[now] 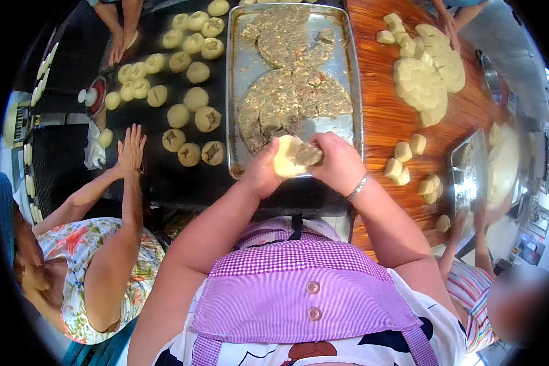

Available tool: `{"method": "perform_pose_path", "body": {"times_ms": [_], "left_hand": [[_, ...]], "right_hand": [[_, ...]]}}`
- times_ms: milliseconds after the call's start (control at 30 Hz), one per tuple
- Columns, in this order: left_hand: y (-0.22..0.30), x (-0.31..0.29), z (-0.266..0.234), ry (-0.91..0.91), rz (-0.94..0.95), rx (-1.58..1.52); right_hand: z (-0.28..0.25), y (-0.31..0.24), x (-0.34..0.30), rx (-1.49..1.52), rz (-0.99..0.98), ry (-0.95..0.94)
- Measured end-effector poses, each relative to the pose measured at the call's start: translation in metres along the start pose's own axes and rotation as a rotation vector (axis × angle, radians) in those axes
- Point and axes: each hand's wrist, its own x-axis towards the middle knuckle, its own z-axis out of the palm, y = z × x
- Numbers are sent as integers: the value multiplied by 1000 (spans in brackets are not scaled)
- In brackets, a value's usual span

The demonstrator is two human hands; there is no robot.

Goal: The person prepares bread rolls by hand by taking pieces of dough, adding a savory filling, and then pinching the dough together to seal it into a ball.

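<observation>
A flattened round of pale dough [286, 160] rests in my left hand [263, 174], the fingers curled under and around its edge. My right hand [340, 163], with a bracelet at the wrist, presses a lump of brownish filling [308, 155] against the dough. Both hands are over the near end of a metal tray [338, 58]. On the tray lie large flat slabs of chopped filling [280, 43], with green and reddish flecks. The nearest slab [296, 100] is scored and partly broken away beside my hands.
Filled dough rounds [207, 119] stand on the black table left of the tray. On the wooden table to the right lie a dough mass [430, 73] and cut dough pieces [402, 152]. Co-workers' hands [131, 149] are at left, far left, far right and near right, by another tray [468, 165].
</observation>
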Motion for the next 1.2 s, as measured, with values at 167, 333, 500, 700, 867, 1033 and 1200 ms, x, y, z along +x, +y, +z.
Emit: {"method": "perform_pose_path", "body": {"times_ms": [167,333,500,700,867,1033,1200], "left_hand": [[-14,4,31,-164,127,322],[-16,-6,50,-216,30,42],[-36,-5,62,-121,65,47],[-44,-1,62,11,249,255],[-66,3,69,250,529,443],[-75,8,76,348,624,529],[-64,9,80,450,501,500]], "right_hand": [[-17,-21,0,-241,4,-161],[-35,0,-21,390,35,200],[4,-5,-33,1722,652,30],[24,-9,-34,1573,542,240],[31,-30,-35,1240,441,517],[40,-22,-31,1039,484,547],[26,-24,-32,1189,473,444]]}}
